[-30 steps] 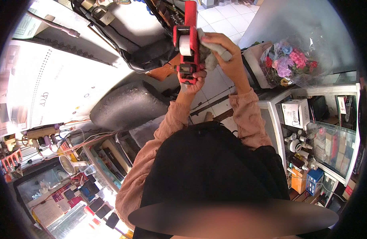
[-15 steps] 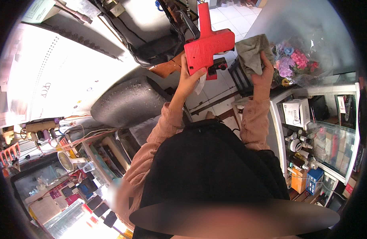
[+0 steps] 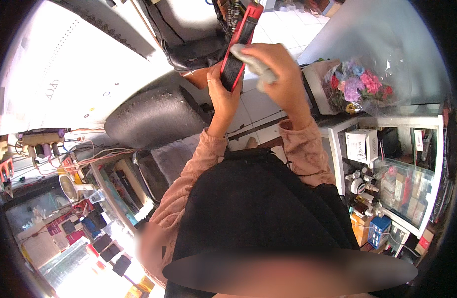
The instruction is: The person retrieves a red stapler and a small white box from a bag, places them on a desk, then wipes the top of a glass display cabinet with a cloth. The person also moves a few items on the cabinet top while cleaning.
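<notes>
My left hand [image 3: 222, 99] is closed around the lower end of a red and black price label gun [image 3: 232, 72], held up in front of me at the top of the view. The gun is turned edge-on, with a black strip between two red sides, and its far end tilts up and to the right. My right hand [image 3: 284, 74] is closed on a bunched grey-green cloth [image 3: 261, 70]. The cloth lies against or just over the right edge of the gun; the exact contact is hidden by the fingers.
A worn black seat [image 3: 154, 116] is at left, below a bright white surface [image 3: 45, 84]. To the right, a wrapped flower bouquet [image 3: 360, 84] stands behind a white-framed glass cabinet [image 3: 332, 131] with boxes and bottles. Lower left, a cluttered counter [image 3: 40, 248] holds several dark small items.
The label gun has turned from broadside to edge-on in my left hand. My right hand has moved left with the cloth, from apart to up against the gun.
</notes>
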